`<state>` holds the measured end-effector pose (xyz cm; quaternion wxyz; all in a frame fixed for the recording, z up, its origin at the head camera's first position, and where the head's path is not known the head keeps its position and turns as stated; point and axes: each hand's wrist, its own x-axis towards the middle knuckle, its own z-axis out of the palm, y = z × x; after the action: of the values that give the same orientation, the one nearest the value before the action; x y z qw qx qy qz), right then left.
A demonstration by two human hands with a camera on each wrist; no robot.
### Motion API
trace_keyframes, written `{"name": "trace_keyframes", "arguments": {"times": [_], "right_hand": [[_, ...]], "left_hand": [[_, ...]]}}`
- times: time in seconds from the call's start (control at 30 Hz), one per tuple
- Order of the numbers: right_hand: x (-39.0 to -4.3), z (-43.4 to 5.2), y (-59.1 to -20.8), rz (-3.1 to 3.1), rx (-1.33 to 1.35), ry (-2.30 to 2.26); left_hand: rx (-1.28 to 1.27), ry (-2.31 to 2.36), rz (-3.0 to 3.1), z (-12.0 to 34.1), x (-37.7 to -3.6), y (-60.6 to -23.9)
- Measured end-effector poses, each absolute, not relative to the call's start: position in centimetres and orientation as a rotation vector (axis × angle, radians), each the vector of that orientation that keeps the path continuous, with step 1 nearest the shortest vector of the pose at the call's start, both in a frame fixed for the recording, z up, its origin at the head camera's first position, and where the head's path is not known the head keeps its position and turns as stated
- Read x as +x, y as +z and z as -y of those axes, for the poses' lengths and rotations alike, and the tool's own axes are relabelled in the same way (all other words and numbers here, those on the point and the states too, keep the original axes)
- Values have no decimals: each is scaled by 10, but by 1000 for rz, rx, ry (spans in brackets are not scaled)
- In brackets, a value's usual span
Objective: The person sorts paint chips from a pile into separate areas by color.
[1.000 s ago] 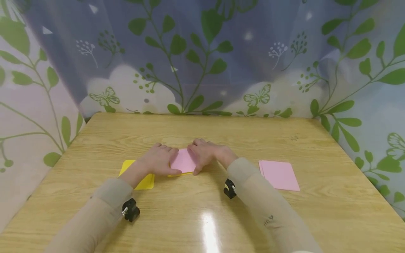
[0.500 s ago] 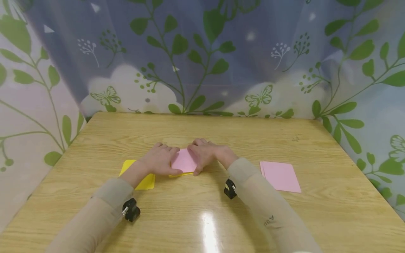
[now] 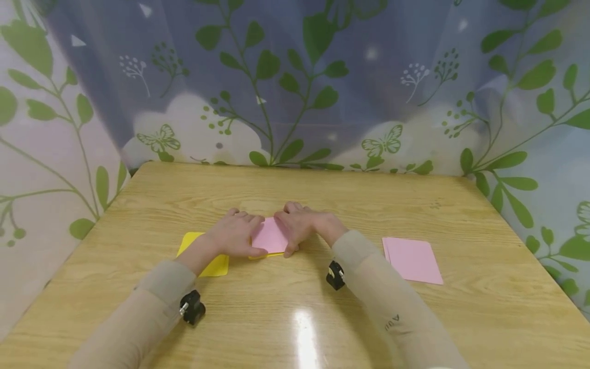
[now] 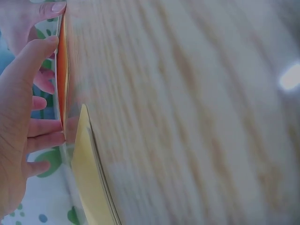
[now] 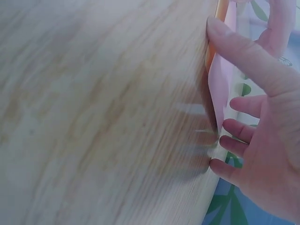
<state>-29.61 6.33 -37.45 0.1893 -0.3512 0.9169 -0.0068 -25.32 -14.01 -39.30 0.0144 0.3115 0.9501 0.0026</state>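
Nearest: bare wooden table top (image 3: pixel 295 318) w/ glare patch, open room along the near edge, between the two sleeves.

Mid-table: small pink paper sheet (image 3: pixel 269 237) lying on a yellow sheet (image 3: pixel 265 254), only a thin yellow strip showing at its near edge. Pink sheet sits approx. square, corners toward near-left and far-right; long axis not clear. Wrist views show its edges lifted slightly off the yellow one.

Left hand (image 3: pixel 235 234): fingers curled at pink sheet's left edge, thumb on its near edge, pinching. Right hand (image 3: pixel 299 226): same at the right edge, thumb at near corner.

Left of that: flat yellow paper stack (image 3: pixel 205 256), partly under the left wrist.

Right: pink paper stack (image 3: pixel 412 259), well apart, bare wood all round it.

Far: open table to the far edge, then leaf-print curtain (image 3: pixel 295 77).
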Motion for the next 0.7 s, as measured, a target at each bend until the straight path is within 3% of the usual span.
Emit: {"name": "trace_keyframes", "arguments": {"times": [0.7], "right_hand": [[-284,-75,-369,-2644,-1169,19]], "left_hand": [[944,64,-2942,129,-256,-399]]}}
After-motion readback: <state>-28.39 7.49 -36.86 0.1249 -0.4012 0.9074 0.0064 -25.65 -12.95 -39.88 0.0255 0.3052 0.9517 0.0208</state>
